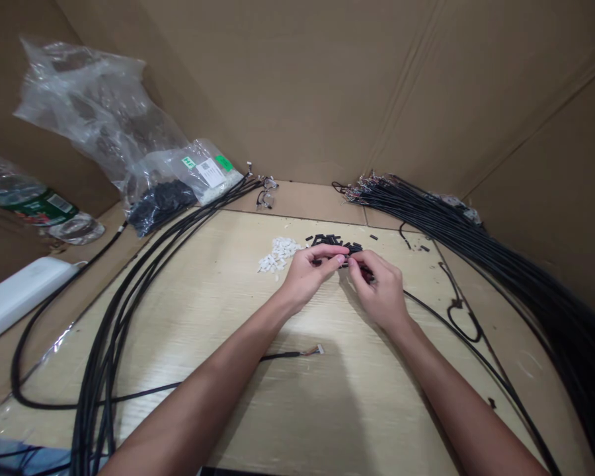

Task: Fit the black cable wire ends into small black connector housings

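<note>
My right hand [383, 289] pinches the end of a black cable [456, 328], which runs from under the palm down to the lower right. My left hand [305, 272] meets it fingertip to fingertip, closed in a pinch; whatever lies between those fingers is too small to make out. Just behind both hands is a pile of short black tube pieces [327, 239], partly hidden by the fingers. Left of it, small white pieces [279, 254] lie heaped on the table [203, 297]. Beneath my left forearm, another cable ends in coloured wires and a white connector [320, 348].
Black cables curve along the left [123, 317]; a thick bundle [500, 258] lies at the right. Clear bags [163, 198], a plastic bottle [54, 211] and a white box [20, 294] are at the left. Cardboard walls [287, 86] enclose the table.
</note>
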`<state>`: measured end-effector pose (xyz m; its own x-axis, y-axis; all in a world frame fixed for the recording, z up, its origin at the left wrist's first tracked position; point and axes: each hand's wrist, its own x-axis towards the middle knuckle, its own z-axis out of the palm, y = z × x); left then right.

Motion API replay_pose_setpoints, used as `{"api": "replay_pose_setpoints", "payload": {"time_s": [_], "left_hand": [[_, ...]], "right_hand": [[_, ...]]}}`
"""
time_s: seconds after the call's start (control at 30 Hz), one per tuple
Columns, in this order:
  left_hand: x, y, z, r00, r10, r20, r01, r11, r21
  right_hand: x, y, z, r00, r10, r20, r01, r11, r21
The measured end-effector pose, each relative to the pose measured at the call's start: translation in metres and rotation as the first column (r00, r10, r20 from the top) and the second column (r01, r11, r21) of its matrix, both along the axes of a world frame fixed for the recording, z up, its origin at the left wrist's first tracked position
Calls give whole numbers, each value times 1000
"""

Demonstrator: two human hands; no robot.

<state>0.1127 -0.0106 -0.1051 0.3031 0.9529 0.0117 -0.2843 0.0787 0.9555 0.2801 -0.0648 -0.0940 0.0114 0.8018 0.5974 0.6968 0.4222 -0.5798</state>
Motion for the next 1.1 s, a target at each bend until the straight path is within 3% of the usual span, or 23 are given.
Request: {"api": "replay_pose_setpoints", "payload": {"time_s": [1.1], "left_hand": [[-1, -2, 3, 999, 22, -26, -21, 998, 54]], "right_hand": [[0, -2, 6, 999, 31, -14, -32, 999, -34]]}}
